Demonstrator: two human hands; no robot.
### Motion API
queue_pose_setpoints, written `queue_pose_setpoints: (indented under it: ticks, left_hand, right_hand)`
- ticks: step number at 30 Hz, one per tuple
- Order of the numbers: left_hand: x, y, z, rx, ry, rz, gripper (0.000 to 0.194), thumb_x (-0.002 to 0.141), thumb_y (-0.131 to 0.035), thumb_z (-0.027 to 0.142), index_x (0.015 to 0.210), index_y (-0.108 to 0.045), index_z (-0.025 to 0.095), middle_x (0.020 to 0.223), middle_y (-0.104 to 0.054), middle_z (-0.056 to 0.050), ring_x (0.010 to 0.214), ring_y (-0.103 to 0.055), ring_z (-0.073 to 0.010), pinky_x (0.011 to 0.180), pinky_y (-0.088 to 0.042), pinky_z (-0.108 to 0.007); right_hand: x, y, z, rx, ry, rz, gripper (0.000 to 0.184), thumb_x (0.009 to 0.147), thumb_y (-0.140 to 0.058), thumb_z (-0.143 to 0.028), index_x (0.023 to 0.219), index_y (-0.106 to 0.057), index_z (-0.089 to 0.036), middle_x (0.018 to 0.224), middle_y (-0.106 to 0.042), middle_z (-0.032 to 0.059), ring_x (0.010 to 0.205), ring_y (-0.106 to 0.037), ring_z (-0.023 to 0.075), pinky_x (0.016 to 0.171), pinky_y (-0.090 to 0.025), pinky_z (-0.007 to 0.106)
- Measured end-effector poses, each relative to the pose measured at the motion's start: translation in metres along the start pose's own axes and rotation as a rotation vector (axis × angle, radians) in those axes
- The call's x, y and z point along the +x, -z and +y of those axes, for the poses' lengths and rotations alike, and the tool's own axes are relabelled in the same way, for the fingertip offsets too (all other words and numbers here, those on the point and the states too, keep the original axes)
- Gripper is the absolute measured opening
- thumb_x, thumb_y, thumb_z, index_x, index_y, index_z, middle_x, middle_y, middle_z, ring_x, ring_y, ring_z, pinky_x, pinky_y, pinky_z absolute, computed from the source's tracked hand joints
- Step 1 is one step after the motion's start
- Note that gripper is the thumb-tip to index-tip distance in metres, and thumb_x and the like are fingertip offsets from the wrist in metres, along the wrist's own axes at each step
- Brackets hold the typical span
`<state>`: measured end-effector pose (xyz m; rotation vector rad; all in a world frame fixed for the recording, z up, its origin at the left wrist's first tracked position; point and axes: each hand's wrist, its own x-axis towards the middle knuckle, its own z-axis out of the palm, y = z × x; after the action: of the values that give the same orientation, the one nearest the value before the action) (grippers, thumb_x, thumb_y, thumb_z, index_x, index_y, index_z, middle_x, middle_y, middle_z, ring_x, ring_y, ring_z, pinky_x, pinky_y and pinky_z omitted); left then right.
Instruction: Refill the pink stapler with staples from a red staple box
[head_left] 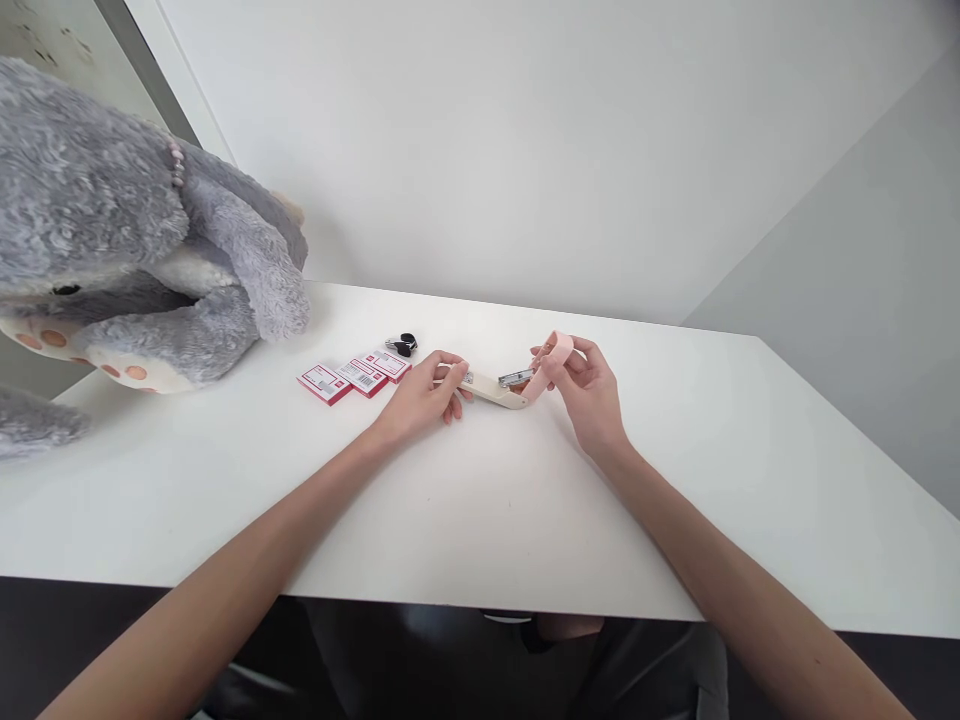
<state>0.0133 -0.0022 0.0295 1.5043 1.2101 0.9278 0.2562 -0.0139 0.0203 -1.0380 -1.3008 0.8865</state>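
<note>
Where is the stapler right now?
In the head view, the opened stapler is near the picture's middle, held between the left hand and the right hand, to the right of the red-and-white boxes.

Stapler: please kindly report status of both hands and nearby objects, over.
Left hand on stapler, cream arm; right hand on pink arm. Stapler opened wide, metal part exposed. Three boxes, black staple remover left of stapler; none between hands.
</note>
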Motion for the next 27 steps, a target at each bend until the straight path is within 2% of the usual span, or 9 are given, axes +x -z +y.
queue_pose_setpoints:
  ticks: [3, 7, 12, 14, 17, 23, 27]
  left_hand:
    - [-0.003, -0.002, 0.000, 0.022, -0.043, -0.062, 0.035, 0.103, -0.059, 0.055, 0.116, -0.060, 0.022, 0.095, -0.078, -0.006, 0.060, -0.067, -0.0135, 0.053, -0.050, -0.025]
    - [-0.007, -0.003, 0.004, 0.082, -0.064, -0.151, 0.034, 0.102, -0.061, 0.047, 0.126, -0.059, 0.023, 0.102, -0.079, -0.007, 0.067, -0.067, -0.0141, 0.054, -0.044, -0.025]
    - [-0.011, -0.003, 0.008, 0.204, -0.078, -0.158, 0.035, 0.099, -0.065, 0.044, 0.127, -0.062, 0.024, 0.080, -0.072, 0.000, 0.072, -0.066, -0.0172, 0.061, -0.044, -0.027]
    - [-0.011, -0.004, 0.007, 0.219, -0.086, -0.157, 0.034, 0.097, -0.067, 0.045, 0.125, -0.065, 0.025, 0.077, -0.070, 0.001, 0.069, -0.065, -0.0171, 0.060, -0.043, -0.027]
    - [-0.011, -0.004, 0.005, 0.228, -0.096, -0.156, 0.033, 0.095, -0.071, 0.045, 0.121, -0.068, 0.025, 0.078, -0.068, 0.001, 0.067, -0.064, -0.0166, 0.058, -0.043, -0.027]
    - [-0.009, -0.003, -0.001, 0.325, -0.159, -0.146, 0.037, 0.094, -0.072, 0.049, 0.122, -0.071, 0.025, 0.088, -0.067, 0.001, 0.069, -0.060, -0.0155, 0.061, -0.043, -0.028]
    - [-0.010, -0.003, 0.001, 0.394, -0.161, -0.175, 0.038, 0.096, -0.070, 0.050, 0.123, -0.070, 0.024, 0.087, -0.066, 0.001, 0.069, -0.058, -0.0159, 0.063, -0.041, -0.029]
  right_hand:
    - [-0.002, -0.001, 0.000, -0.016, 0.005, -0.030, 0.045, 0.093, -0.076, -0.058, 0.124, -0.062, -0.030, 0.122, -0.078, 0.0090, 0.124, -0.072, 0.0311, 0.088, -0.063, 0.048]
    - [-0.004, 0.000, -0.002, -0.025, -0.016, -0.046, 0.048, 0.091, -0.077, -0.059, 0.129, -0.066, -0.031, 0.123, -0.078, 0.0092, 0.116, -0.073, 0.0305, 0.085, -0.065, 0.048]
    - [-0.007, -0.003, -0.004, -0.151, 0.015, -0.055, 0.042, 0.092, -0.076, -0.053, 0.127, -0.071, -0.031, 0.122, -0.079, 0.0072, 0.113, -0.071, 0.0287, 0.096, -0.059, 0.051]
    - [-0.009, -0.004, -0.004, -0.201, 0.040, -0.066, 0.037, 0.091, -0.077, -0.051, 0.122, -0.074, -0.031, 0.119, -0.080, 0.0053, 0.112, -0.071, 0.0280, 0.101, -0.055, 0.052]
    - [-0.010, -0.005, -0.003, -0.194, 0.029, -0.085, 0.036, 0.089, -0.079, -0.051, 0.120, -0.077, -0.032, 0.121, -0.079, 0.0045, 0.111, -0.072, 0.0279, 0.100, -0.056, 0.050]
    - [-0.009, -0.004, -0.007, -0.119, -0.062, -0.178, 0.043, 0.090, -0.079, -0.055, 0.128, -0.076, -0.034, 0.128, -0.077, 0.0043, 0.122, -0.071, 0.0296, 0.102, -0.057, 0.049]
    - [-0.011, -0.004, -0.013, -0.176, -0.132, -0.237, 0.046, 0.088, -0.080, -0.056, 0.129, -0.077, -0.035, 0.140, -0.074, 0.0015, 0.133, -0.066, 0.0313, 0.109, -0.055, 0.049]
